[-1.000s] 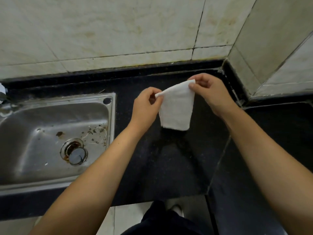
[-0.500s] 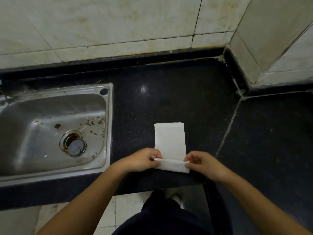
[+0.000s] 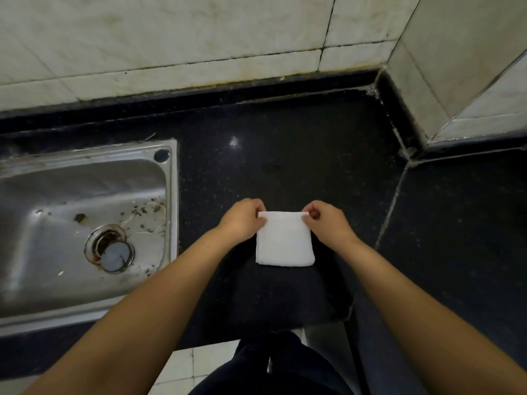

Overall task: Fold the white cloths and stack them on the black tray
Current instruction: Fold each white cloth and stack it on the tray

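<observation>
Both hands are seen gripping the far corners of a folded white cloth (image 3: 285,240): the left hand (image 3: 242,220) pinches the far left corner between curled fingers and thumb, the right hand (image 3: 328,222) pinches the far right corner in the same way. Bare forearms are extended in from the near edge of the view.

Behind them, pale stone-like wall tiles (image 3: 171,38) are shown, stained and mottled, joined by dark grout lines and meeting at an inner corner on the right. Below the tiles, a black speckled tabletop (image 3: 285,155) is laid out, glossy, with a small bright reflection near its middle and a pale seam running diagonally on the right.

A rectangular stainless-steel sink (image 3: 170,195) is set into the tabletop on the left; its dull basin is flecked with dark debris. A round metal drain (image 3: 114,252), rust-ringed, is seated in the basin floor.

The cloth, soft and finely textured, lies flat on the tabletop near its front edge as a roughly square pad, well to the right of the sink.
</observation>
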A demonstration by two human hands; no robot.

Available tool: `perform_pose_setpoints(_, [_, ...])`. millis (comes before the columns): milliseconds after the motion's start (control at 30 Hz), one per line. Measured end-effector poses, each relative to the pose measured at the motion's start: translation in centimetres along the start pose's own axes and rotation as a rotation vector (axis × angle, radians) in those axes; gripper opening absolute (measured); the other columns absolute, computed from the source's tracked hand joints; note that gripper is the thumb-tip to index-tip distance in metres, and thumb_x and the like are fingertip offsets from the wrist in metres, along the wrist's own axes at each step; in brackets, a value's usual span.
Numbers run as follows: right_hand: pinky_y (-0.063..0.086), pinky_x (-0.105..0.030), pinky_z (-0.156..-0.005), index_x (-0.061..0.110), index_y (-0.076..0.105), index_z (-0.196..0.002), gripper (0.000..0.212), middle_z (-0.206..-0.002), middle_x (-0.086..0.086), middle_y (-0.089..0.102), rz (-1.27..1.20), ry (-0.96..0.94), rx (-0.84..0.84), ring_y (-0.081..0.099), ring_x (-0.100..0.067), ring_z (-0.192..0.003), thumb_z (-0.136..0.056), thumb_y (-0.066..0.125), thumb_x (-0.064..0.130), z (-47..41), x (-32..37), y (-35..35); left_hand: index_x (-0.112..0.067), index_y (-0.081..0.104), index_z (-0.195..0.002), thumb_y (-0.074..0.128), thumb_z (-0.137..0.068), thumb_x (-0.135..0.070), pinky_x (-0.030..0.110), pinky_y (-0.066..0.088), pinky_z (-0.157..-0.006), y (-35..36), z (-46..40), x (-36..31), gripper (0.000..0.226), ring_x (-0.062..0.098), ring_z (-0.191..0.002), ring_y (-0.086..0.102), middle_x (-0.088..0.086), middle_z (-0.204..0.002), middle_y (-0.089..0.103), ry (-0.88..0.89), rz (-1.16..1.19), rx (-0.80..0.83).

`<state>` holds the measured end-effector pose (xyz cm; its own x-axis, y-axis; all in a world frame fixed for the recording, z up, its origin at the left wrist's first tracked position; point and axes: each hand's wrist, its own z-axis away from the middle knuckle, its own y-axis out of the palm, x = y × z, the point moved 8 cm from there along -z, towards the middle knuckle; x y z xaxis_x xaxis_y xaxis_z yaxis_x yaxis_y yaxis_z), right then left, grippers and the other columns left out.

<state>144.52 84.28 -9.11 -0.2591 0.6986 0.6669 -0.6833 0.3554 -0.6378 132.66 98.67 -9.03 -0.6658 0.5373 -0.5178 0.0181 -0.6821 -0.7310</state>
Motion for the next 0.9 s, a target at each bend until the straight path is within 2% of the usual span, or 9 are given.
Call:
perform_pose_setpoints(133, [0.046,-0.029,-0.077,0.017,0.06,-0.11,0.019,-0.106,-0.002,0.057,0.148,-0.001,-0.032,0.055,-0.015,-0.089,-0.094,0.052,0.02,-0.4,0.0,0.7,-0.017,0.056,-0.106,0.053,-0.092,-0.021,0.037,0.043,-0.095,0.5,-0.5,-0.1,0.014,0.023,-0.115,0.045,0.005,-0.115,0.049,0.061,-0.136,-0.058])
perform_pose_setpoints(300, [0.048,-0.035,-0.081,0.015,0.058,-0.112,0.021,-0.117,-0.006,0.049,0.322,-0.061,-0.015,0.053,-0.023,-0.102,-0.094,0.05,0.022,-0.5,0.6,0.8,-0.019,0.048,-0.126,0.048,-0.092,-0.017,0.035,0.035,-0.098,1.0,-0.5,-1.2,0.034,0.022,-0.118,0.045,0.002,-0.124,0.049,0.13,-0.227,0.009])
perform_pose_setpoints(500, [0.047,-0.037,-0.091,0.018,0.049,-0.126,0.034,-0.125,-0.005,0.048,0.22,0.013,-0.023,0.053,-0.023,-0.11,-0.093,0.054,0.024,0.4,0.0,-0.6,-0.017,0.055,-0.107,0.05,-0.092,-0.026,0.037,0.032,-0.092,1.8,0.6,-1.1,0.019,0.023,-0.104,0.053,0.003,-0.111,0.058,0.063,-0.41,0.206])
perform_pose_setpoints(600, [0.047,-0.032,-0.089,0.016,0.054,-0.122,0.031,-0.118,-0.005,0.054,0.149,0.077,-0.05,0.057,-0.02,-0.102,-0.093,0.055,0.024,2.2,-1.5,-1.7,-0.017,0.059,-0.091,0.052,-0.091,-0.041,0.037,0.035,-0.087,2.5,1.8,-0.4,0.025,0.021,-0.097,0.057,-0.002,-0.09,0.059,-0.016,-0.473,0.328])
perform_pose_setpoints(667, [0.048,-0.032,-0.087,0.013,0.059,-0.115,0.025,-0.106,-0.006,0.062,0.12,0.14,-0.055,0.06,-0.02,-0.098,-0.094,0.054,0.025,3.9,-2.9,-2.1,-0.017,0.061,-0.09,0.051,-0.091,-0.047,0.035,0.041,-0.084,2.3,2.2,-0.4,0.031,0.02,-0.093,0.06,-0.003,-0.085,0.059,-0.057,-0.415,0.291])
perform_pose_setpoints(767, [0.051,-0.034,-0.077,0.011,0.062,-0.1,0.028,-0.095,-0.007,0.067,0.095,0.261,-0.052,0.062,-0.021,-0.086,-0.094,0.051,0.036,6.9,-4.7,-1.3,-0.015,0.057,-0.108,0.049,-0.093,-0.043,0.034,0.045,-0.082,1.8,2.5,-1.2,0.033,0.022,-0.098,0.059,0.003,-0.105,0.062,-0.074,-0.309,0.115])
perform_pose_setpoints(833, [0.048,-0.032,-0.069,0.01,0.062,-0.098,0.038,-0.095,-0.008,0.068,0.163,0.289,-0.043,0.062,-0.023,-0.085,-0.094,0.047,0.044,8.2,-4.9,0.1,-0.014,0.052,-0.116,0.051,-0.093,-0.041,0.035,0.045,-0.084,2.7,2.8,-1.8,0.036,0.024,-0.103,0.058,0.006,-0.113,0.06,-0.082,-0.311,0.059])
perform_pose_setpoints(900, [0.045,-0.031,-0.067,0.01,0.06,-0.104,0.043,-0.102,-0.009,0.066,0.264,0.307,-0.07,0.063,-0.025,-0.091,-0.094,0.043,0.048,8.8,-4.3,1.3,-0.011,0.047,-0.121,0.053,-0.093,-0.036,0.037,0.044,-0.087,3.6,3.1,-2.2,0.038,0.026,-0.108,0.057,0.008,-0.118,0.058,-0.097,-0.344,0.018])
